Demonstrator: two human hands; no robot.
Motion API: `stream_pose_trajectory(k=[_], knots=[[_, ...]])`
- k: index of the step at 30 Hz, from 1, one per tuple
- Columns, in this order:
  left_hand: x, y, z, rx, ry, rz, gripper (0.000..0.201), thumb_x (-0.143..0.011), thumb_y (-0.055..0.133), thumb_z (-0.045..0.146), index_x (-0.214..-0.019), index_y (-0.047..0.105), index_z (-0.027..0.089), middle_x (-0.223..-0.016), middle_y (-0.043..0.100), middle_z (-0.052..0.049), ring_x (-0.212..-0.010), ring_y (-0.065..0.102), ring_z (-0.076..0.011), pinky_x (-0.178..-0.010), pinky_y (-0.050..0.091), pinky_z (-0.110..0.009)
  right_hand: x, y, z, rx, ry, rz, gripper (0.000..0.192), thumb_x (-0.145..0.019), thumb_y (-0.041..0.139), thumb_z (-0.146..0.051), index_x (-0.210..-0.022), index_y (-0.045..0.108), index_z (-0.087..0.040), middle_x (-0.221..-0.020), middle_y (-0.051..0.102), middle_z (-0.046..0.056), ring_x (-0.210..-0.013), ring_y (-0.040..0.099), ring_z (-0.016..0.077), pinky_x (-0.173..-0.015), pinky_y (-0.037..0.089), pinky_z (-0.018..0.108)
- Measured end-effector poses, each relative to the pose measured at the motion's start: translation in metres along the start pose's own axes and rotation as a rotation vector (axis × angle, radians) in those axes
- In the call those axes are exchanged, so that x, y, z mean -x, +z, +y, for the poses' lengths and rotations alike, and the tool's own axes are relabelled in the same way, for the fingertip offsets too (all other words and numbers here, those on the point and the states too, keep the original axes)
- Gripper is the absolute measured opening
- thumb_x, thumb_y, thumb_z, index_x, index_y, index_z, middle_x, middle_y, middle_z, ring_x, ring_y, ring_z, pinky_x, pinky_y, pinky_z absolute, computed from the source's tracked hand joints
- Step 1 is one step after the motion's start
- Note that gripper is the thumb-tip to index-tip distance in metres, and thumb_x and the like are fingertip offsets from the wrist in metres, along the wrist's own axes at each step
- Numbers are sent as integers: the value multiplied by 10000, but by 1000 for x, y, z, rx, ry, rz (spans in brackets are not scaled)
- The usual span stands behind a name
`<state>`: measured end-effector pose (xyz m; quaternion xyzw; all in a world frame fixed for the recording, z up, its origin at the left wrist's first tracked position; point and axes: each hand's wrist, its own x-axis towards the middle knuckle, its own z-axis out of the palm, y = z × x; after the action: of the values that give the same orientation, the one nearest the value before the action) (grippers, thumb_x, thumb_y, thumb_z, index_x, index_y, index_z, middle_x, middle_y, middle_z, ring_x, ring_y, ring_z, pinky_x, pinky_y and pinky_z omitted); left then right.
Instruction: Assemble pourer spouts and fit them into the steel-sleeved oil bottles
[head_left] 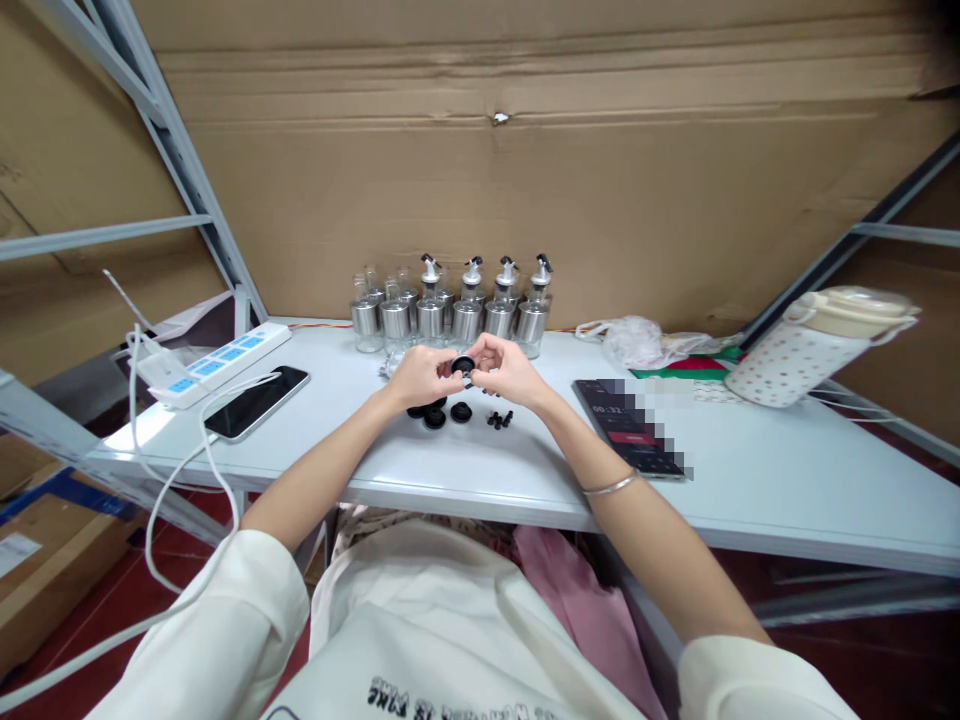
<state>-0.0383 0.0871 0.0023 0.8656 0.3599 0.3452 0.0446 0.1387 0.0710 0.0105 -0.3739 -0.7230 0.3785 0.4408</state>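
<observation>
Where the hands meet: black cap (pixel 463 364), held up over the table (pixel 465 465), in front of the jars (pixel 430 319)
Left hand (pixel 420 378): thumb and fingers pinched on the cap's side
Right hand (pixel 511 370): fingers curled in, gripping the cap's other side; some tiny shiny bit near the thumb, too small to make out tbh
Loose caps (pixel 435 416): also black, just lying on the table below the hands
Plugs (pixel 499 420): little black bunch, right beside those caps
Jars: steel and glass, rows of them at the back, four spouts (pixel 508 268) sticking up there
</observation>
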Motion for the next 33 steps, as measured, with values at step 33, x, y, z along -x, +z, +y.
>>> stream_pose_trajectory(k=[33], knots=[[2,4,-5,-60,179,128,276,-759,504,153,-1028,553,192,-912,602,-7,-613,550,-79,-631,439,-194,-8,-16,11,58,-109,63,176,-705,684,-290,-821,745,-173,-924,752,66,-896,682,218,-830,525,354]])
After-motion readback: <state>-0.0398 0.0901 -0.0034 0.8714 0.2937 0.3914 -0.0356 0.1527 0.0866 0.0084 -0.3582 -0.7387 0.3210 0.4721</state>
